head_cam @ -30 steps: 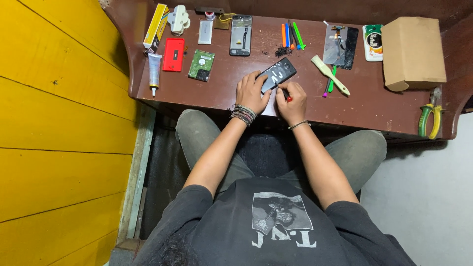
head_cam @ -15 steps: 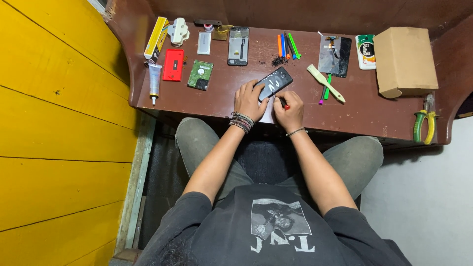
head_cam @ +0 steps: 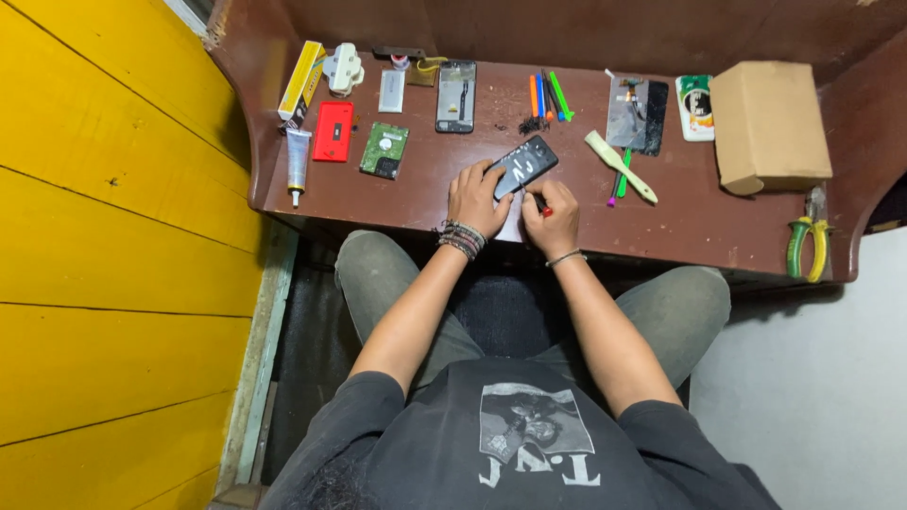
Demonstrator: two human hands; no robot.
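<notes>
We hold the black smartphone tilted near the front edge of the brown table. Our left hand grips its lower end. Our right hand is closed on a small red-tipped tool, possibly a screwdriver, just beside the phone. Green-handled pliers lie well apart.
</notes>
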